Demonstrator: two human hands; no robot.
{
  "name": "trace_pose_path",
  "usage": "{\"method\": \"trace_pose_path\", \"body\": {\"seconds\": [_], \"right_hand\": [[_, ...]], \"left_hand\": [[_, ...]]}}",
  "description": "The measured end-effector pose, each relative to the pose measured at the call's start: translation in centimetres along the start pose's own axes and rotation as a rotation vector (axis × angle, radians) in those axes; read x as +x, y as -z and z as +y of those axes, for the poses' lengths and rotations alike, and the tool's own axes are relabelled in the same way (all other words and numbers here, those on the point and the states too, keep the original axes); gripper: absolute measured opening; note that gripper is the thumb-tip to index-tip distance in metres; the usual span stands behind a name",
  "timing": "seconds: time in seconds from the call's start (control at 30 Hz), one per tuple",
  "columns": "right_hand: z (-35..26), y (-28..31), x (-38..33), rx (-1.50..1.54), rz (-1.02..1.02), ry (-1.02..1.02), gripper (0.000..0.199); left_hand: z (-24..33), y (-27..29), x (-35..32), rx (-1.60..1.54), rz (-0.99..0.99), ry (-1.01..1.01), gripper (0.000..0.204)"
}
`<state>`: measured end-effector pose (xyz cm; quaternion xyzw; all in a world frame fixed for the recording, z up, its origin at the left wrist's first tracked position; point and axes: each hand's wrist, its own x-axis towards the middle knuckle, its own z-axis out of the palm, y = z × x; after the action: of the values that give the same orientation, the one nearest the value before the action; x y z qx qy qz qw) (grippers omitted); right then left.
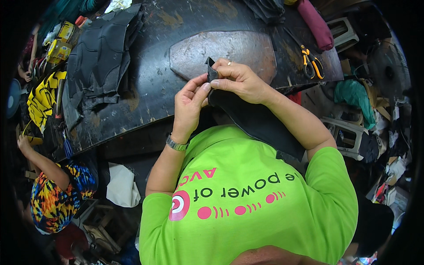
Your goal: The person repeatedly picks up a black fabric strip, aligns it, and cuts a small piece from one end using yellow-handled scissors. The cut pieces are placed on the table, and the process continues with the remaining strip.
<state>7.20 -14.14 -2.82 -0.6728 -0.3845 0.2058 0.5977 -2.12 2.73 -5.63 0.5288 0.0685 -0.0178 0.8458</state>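
Observation:
A long black piece of sheet material (260,126) is pinched along its edge by both my hands, just above the table's near edge. My left hand (191,101) grips the edge between thumb and fingers. Close beside it, my right hand (236,79) holds the same edge, thumb on the near face. The upper end is folded over and sticks up between my fingers. From there the piece hangs down to the right, beneath my right forearm. Beyond my hands lies a worn flat slab (212,48) with angled corners on the dark table (150,66).
Stacked black cut pieces (99,57) lie at the table's left. Orange-handled pliers (312,64) and a maroon roll (316,24) are at the right. Yellow pieces (43,99) hang at the far left, near a co-worker's arm (46,163). A fan (388,66) stands far right.

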Motion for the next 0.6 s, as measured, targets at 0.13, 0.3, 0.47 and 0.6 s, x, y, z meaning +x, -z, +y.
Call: {"method": "trace_pose_path", "body": {"seconds": [0.13,0.3,0.47,0.6], "right_hand": [[0.42,0.23,0.12,0.06,-0.021,-0.015,0.017],[0.87,0.61,0.26,0.051,-0.049,0.006,0.016],[0.85,0.69,0.24,0.004,-0.053,0.027,0.017],[0.83,0.97,0.31,0.029,-0.061,-0.07,0.016]], "left_hand": [[0.39,0.12,0.04,0.176,-0.01,-0.045,0.03],[0.54,-0.05,0.09,0.223,-0.004,-0.06,0.03],[0.24,-0.12,0.27,0.29,0.001,-0.119,0.028],[0.0,0.06,0.36,0.314,0.009,-0.124,0.028]]}}
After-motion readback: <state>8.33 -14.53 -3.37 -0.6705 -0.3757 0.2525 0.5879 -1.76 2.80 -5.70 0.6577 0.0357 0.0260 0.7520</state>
